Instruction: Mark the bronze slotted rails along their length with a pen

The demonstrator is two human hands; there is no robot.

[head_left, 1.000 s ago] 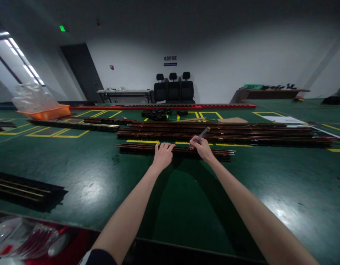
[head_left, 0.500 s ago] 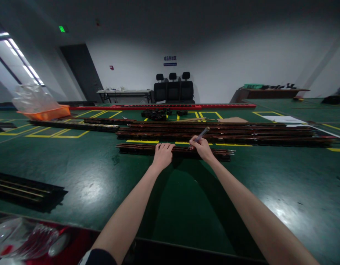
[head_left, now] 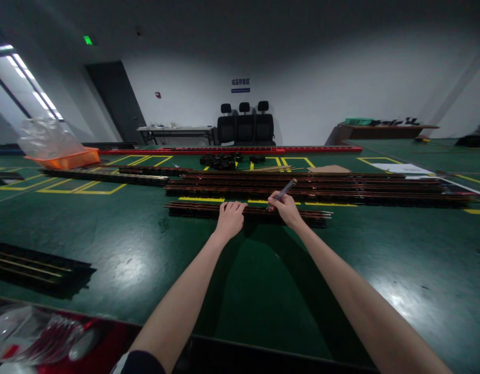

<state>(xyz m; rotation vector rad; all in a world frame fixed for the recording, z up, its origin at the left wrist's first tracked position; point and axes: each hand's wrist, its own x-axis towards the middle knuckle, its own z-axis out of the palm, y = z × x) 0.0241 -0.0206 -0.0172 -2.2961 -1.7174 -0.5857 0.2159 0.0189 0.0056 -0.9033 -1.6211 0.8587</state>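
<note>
Green surface (head_left: 146, 239) supports the near rail bundle (head_left: 193, 210). Right hand (head_left: 286, 210): fingers closed around a pen (head_left: 287, 187), tip directed at the bundle. Left hand (head_left: 230, 222): fingers bent over the bundle; grip indeterminable.

Rear wall (head_left: 310, 88): dark-blue Chinese lettering (head_left: 240, 82) reads "成品存放区"; blue strip (head_left: 240, 90) directly below, print too small to read; lit green sign (head_left: 87, 40) at upper left, marking illegible.

Dark door (head_left: 115, 101), pale wall (head_left: 302, 98), black seats (head_left: 245, 129)
</note>
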